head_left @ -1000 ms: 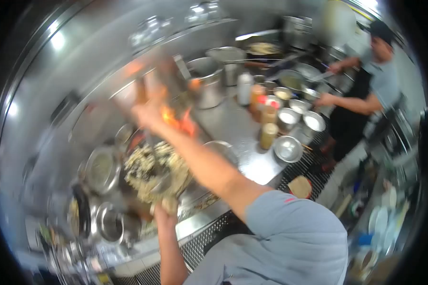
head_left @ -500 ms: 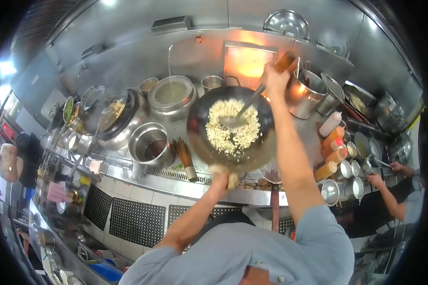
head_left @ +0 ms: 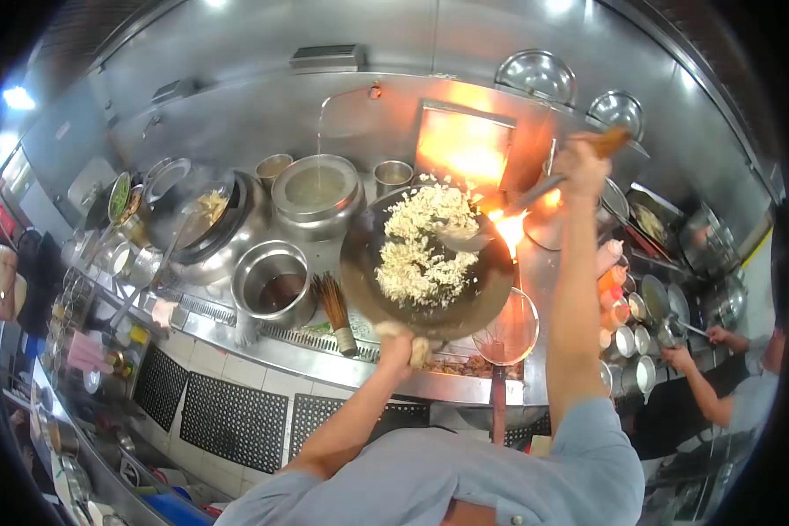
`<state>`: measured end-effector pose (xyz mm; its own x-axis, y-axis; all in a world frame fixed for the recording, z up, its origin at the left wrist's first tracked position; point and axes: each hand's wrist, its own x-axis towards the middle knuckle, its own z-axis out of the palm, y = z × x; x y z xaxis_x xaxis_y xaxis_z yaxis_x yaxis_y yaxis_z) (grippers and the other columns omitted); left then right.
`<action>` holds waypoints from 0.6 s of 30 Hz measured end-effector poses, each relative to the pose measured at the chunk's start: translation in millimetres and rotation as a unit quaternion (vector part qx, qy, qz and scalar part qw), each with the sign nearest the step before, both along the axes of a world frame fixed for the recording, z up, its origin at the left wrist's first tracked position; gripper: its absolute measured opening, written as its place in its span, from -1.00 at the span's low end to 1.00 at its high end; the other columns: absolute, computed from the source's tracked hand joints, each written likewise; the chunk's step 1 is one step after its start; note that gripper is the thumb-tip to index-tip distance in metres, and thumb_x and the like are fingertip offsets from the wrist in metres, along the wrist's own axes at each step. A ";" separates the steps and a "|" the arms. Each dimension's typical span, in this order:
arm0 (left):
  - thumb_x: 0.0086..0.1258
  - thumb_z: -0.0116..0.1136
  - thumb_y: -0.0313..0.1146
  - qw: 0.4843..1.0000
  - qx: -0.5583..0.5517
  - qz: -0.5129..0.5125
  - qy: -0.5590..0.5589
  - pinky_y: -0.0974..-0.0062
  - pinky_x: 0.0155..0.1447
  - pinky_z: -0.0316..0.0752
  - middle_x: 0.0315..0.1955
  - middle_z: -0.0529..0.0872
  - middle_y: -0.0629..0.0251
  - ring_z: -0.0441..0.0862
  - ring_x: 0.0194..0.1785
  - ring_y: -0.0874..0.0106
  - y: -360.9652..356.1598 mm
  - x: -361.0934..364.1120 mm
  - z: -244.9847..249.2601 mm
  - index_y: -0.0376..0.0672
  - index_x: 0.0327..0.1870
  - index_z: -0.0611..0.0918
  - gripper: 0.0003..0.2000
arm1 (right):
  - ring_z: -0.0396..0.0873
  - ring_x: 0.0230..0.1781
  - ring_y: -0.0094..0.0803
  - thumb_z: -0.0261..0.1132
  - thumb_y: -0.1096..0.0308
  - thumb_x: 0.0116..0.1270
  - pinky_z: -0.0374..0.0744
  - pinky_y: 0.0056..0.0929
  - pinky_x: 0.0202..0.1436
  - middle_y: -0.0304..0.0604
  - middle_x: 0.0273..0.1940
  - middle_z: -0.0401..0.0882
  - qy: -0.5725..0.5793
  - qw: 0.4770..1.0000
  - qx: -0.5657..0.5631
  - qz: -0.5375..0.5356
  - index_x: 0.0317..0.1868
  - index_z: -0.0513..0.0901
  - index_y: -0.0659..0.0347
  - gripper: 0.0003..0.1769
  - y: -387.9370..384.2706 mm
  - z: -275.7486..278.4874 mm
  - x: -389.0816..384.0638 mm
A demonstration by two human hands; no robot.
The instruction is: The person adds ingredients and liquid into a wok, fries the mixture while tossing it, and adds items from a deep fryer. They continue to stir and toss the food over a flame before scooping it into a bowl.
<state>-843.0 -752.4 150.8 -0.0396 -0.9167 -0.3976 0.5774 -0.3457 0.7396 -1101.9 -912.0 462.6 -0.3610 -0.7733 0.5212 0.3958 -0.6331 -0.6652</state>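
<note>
A dark wok (head_left: 430, 320) sits over the burner, tilted, with pale grainy food like fried rice (head_left: 425, 210) spread and partly tossed up inside it. My left hand (head_left: 396, 351) is closed on the wok's near rim through a folded pale cloth (head_left: 419, 352). In my right hand (head_left: 580, 171), raised to the right of the wok, is the wooden handle of a ladle (head_left: 535, 195), smeared by motion. The ladle's bowl reaches into the food at the right. Flames (head_left: 508, 230) show beside the wok's right edge.
Left of the wok stand a steel pot of dark liquid (head_left: 276, 285), a bamboo brush (head_left: 335, 307) and a water pot (head_left: 316, 180). A round strainer (head_left: 507, 329) lies at the front right. Squeeze bottles (head_left: 612, 285) are farther right, near a co-worker's hands (head_left: 679, 358).
My right hand has moved right and slightly down with the ladle, its bowl shifting to the right. The food has spread up toward the far rim, and flames have flared up beside the wok.
</note>
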 end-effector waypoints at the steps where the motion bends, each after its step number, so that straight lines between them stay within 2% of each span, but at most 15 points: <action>1: 0.39 -0.08 -0.49 0.999 -0.005 0.048 0.004 0.26 -0.39 0.54 -0.39 0.58 0.15 0.60 -0.38 0.27 -24.8 -1.8 -11.6 -0.27 -0.14 0.42 -0.90 | 0.17 -0.77 -0.66 0.18 0.55 0.18 0.22 -0.56 -0.71 -0.44 -0.68 0.22 0.023 0.996 -0.027 -0.078 -0.31 0.53 0.15 -0.90 15.3 12.6 1.8; 2: 0.37 -0.06 -0.50 0.999 0.032 0.023 -0.015 0.27 -0.44 0.52 -0.38 0.59 0.13 0.61 -0.39 0.27 -47.0 1.3 -3.5 -0.27 -0.15 0.43 -0.90 | 0.21 -0.75 -0.65 0.18 0.56 0.18 0.27 -0.55 -0.69 -0.41 -0.67 0.25 0.004 0.994 -0.076 -0.081 -0.33 0.53 0.16 -0.90 23.8 8.9 0.1; 3: 0.36 -0.04 -0.50 0.999 0.031 -0.007 0.007 0.29 -0.47 0.53 -0.36 0.62 0.12 0.62 -0.39 0.28 -80.4 4.6 -31.5 -0.28 -0.17 0.46 -0.90 | 0.25 -0.72 -0.62 0.19 0.54 0.18 0.30 -0.55 -0.66 -0.38 -0.64 0.28 -0.027 0.994 -0.059 -0.086 -0.33 0.52 0.16 -0.92 20.3 -4.0 4.9; 4: 0.36 -0.04 -0.49 0.994 0.045 -0.029 0.100 0.29 -0.48 0.54 -0.34 0.63 0.11 0.63 -0.39 0.28 -98.9 3.6 -34.7 -0.29 -0.18 0.48 -0.90 | 0.29 -0.69 -0.59 0.19 0.53 0.19 0.33 -0.54 -0.63 -0.35 -0.61 0.31 -0.058 0.993 -0.039 -0.097 -0.33 0.50 0.16 -0.93 11.4 -33.8 10.3; 5: 0.39 -0.07 -0.48 0.990 0.121 -0.034 0.069 0.30 -0.52 0.50 -0.40 0.62 0.13 0.61 -0.44 0.28 -104.3 -1.6 -6.0 -0.29 -0.20 0.48 -0.90 | 0.33 -0.66 -0.56 0.20 0.51 0.19 0.37 -0.54 -0.59 -0.32 -0.58 0.34 -0.089 0.990 -0.015 -0.112 -0.34 0.49 0.16 -0.93 0.4 -75.8 11.9; 6: 0.40 -0.08 -0.47 0.987 0.117 -0.091 0.057 0.32 -0.51 0.51 -0.40 0.62 0.13 0.60 -0.45 0.28 -116.5 -1.1 -20.7 -0.29 -0.19 0.48 -0.90 | 0.42 -0.57 -0.54 0.20 0.50 0.21 0.43 -0.55 -0.52 -0.29 -0.53 0.41 -0.036 0.969 -0.004 -0.243 -0.31 0.49 0.17 -0.94 -43.9 -138.7 12.3; 7: 0.41 -0.08 -0.46 0.982 0.112 -0.149 0.045 0.34 -0.50 0.52 -0.41 0.62 0.14 0.60 -0.46 0.29 -127.8 0.2 -38.2 -0.28 -0.18 0.48 -0.89 | 0.39 -0.62 -0.54 0.19 0.52 0.21 0.42 -0.52 -0.55 -0.28 -0.54 0.40 -0.008 0.980 0.013 -0.197 -0.31 0.48 0.19 -0.94 -43.9 -161.5 19.7; 8: 0.41 -0.08 -0.46 0.985 0.093 -0.135 0.048 0.35 -0.46 0.54 -0.40 0.62 0.14 0.61 -0.45 0.29 -134.5 -2.4 -37.4 -0.29 -0.18 0.48 -0.89 | 0.35 -0.66 -0.53 0.19 0.54 0.22 0.41 -0.50 -0.59 -0.26 -0.56 0.39 0.022 0.988 0.031 -0.152 -0.31 0.47 0.21 -0.93 -42.1 -183.0 28.4; 9: 0.41 -0.08 -0.45 0.989 0.072 -0.117 0.053 0.36 -0.43 0.56 -0.39 0.62 0.14 0.61 -0.44 0.29 -140.1 -3.5 -36.6 -0.29 -0.18 0.48 -0.88 | 0.25 -0.75 -0.55 0.18 0.56 0.20 0.35 -0.47 -0.65 -0.27 -0.62 0.32 -0.011 0.995 0.067 -0.071 -0.31 0.46 0.21 -0.92 -3.3 -150.3 67.5; 11: 0.41 -0.09 -0.46 0.990 0.041 -0.113 0.076 0.35 -0.37 0.60 -0.35 0.63 0.13 0.63 -0.41 0.29 -100.0 1.3 -55.7 -0.29 -0.17 0.48 -0.88 | 0.22 -0.76 -0.55 0.15 0.58 0.22 0.35 -0.46 -0.66 -0.28 -0.63 0.31 0.044 0.998 0.007 -0.037 -0.32 0.45 0.21 -0.92 26.4 -145.0 98.9; 13: 0.40 -0.10 -0.47 0.982 -0.042 -0.138 0.124 0.31 -0.30 0.63 -0.31 0.63 0.11 0.65 -0.37 0.27 -72.2 0.5 -47.6 -0.29 -0.15 0.48 -0.87 | 0.27 -0.76 -0.54 0.17 0.59 0.22 0.34 -0.49 -0.68 -0.29 -0.64 0.31 0.018 0.999 0.017 -0.020 -0.32 0.45 0.22 -0.91 8.6 -149.9 88.1; 15: 0.39 -0.11 -0.46 0.995 0.017 -0.027 0.097 0.28 -0.29 0.63 -0.31 0.63 0.10 0.66 -0.37 0.25 -26.7 -12.0 28.5 -0.30 -0.13 0.48 -0.85 | 0.29 -0.75 -0.55 0.20 0.56 0.21 0.32 -0.52 -0.69 -0.31 -0.64 0.31 -0.015 0.998 0.059 -0.002 -0.32 0.46 0.21 -0.91 -35.4 -131.2 69.3; 16: 0.39 -0.11 -0.46 0.994 0.051 0.044 0.086 0.26 -0.28 0.64 -0.31 0.63 0.09 0.66 -0.37 0.23 -15.8 -17.5 52.0 -0.31 -0.12 0.48 -0.84 | 0.30 -0.75 -0.55 0.23 0.52 0.20 0.31 -0.52 -0.70 -0.33 -0.64 0.32 0.043 0.990 0.131 -0.041 -0.31 0.47 0.19 -0.90 -40.2 -106.6 72.7; 17: 0.38 -0.10 -0.46 0.993 0.067 0.008 0.100 0.25 -0.28 0.64 -0.29 0.63 0.10 0.67 -0.34 0.23 -36.4 -18.2 35.0 -0.30 -0.08 0.48 -0.82 | 0.31 -0.76 -0.56 0.26 0.49 0.20 0.30 -0.53 -0.71 -0.35 -0.63 0.32 0.107 0.970 0.203 -0.075 -0.31 0.48 0.16 -0.89 -39.1 -77.6 77.7; 18: 0.37 -0.09 -0.46 0.990 0.084 -0.028 0.113 0.23 -0.28 0.64 -0.28 0.64 0.10 0.67 -0.31 0.22 -60.7 -16.8 2.9 -0.29 -0.04 0.47 -0.80 | 0.30 -0.76 -0.59 0.29 0.43 0.18 0.29 -0.55 -0.71 -0.38 -0.62 0.34 0.108 0.979 0.169 -0.040 -0.29 0.49 0.10 -0.87 -44.1 -71.6 81.4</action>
